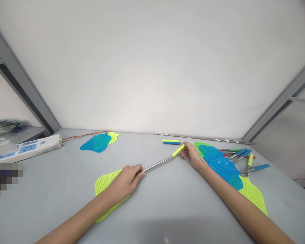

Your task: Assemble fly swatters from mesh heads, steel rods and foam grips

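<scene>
A yellow-green fly swatter with a perforated head and a thin metal rod lies slantwise across the middle of the table. My left hand is closed round the rod close to the head, and my wrist and forearm cover part of that head. At the far end of the rod is a yellow-green handle grip. My right hand has its curled fingers at the tip of this grip, thumb and forefinger pinching it. Just beyond lie two loose grip sleeves, one yellow and one blue.
On the right several finished-looking swatters, blue and yellow-green, overlap in a pile. Metal rods rest along the wall. Two loose swatter heads lie at the back left, near a white power strip and red-yellow wires.
</scene>
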The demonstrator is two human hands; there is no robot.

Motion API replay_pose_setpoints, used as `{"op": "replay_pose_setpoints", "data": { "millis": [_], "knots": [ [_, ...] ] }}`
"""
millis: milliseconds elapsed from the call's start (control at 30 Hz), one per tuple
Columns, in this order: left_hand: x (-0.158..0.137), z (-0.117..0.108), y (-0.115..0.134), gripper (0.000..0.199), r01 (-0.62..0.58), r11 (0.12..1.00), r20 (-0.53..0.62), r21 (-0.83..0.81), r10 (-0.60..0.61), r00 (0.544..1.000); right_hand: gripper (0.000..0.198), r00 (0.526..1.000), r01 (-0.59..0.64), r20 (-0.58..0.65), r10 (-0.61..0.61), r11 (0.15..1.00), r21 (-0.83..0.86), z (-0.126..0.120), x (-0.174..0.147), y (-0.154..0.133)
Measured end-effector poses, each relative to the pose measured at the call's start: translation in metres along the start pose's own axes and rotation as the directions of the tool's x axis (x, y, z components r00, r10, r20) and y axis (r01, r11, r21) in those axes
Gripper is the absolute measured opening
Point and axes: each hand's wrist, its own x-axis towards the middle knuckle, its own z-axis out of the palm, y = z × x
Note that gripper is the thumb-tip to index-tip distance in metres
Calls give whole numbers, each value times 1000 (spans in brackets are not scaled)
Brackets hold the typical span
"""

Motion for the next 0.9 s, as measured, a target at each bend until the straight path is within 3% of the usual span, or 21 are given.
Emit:
{"op": "replay_pose_setpoints", "data": {
  "millis": [900],
  "knots": [
    [1,-1,1,34,24,1000,-28,-2,-24,999,25,996,67,62,-63,996,-59,-2,-2,1]
  ]
}}
